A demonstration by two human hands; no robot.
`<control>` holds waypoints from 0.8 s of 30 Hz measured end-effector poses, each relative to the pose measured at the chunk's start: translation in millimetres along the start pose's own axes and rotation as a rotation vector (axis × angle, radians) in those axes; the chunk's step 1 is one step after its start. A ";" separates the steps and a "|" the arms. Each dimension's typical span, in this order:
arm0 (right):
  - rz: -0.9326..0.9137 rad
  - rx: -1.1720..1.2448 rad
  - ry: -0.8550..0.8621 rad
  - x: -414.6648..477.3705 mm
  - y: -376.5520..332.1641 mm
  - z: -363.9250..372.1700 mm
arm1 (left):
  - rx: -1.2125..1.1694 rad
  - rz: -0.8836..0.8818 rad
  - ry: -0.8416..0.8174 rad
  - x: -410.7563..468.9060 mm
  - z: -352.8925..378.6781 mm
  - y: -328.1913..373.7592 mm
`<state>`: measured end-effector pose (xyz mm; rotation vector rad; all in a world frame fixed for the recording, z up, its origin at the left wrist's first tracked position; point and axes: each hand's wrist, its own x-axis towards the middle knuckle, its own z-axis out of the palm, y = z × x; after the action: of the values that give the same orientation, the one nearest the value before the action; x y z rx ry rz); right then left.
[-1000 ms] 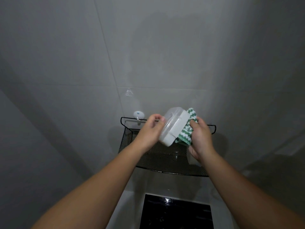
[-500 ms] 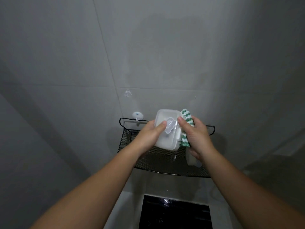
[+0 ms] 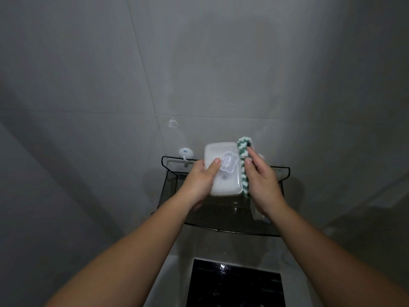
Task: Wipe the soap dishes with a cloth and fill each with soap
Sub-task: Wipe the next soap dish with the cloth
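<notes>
In curled left grip (image 3: 199, 185), soap dish (image 3: 224, 189)

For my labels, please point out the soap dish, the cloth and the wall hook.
soap dish (image 3: 223, 185): head view, top face
cloth (image 3: 242, 149): head view, upper fold
wall hook (image 3: 185, 152): head view, round base

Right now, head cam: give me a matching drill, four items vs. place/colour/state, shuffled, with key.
Column 1
1. soap dish
2. cloth
3. mesh shelf
4. wall hook

Column 2
A. black, mounted on the wall below the hands
B. white, gripped by the left hand
C. white with a blue spot, left of the dish
D. green and white, pinched in the right hand

Pairs: 1-B, 2-D, 3-A, 4-C
</notes>
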<state>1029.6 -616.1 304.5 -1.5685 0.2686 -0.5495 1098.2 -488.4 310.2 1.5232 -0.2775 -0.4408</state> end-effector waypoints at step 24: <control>-0.063 -0.033 -0.009 -6.5 4.1 -17.2 | 0.213 -0.016 -0.168 -1.6 10.5 -11.1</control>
<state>1016.2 -628.2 299.2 -1.6154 0.2231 -0.5899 1091.0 -497.0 299.7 1.6996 -0.4560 -0.5672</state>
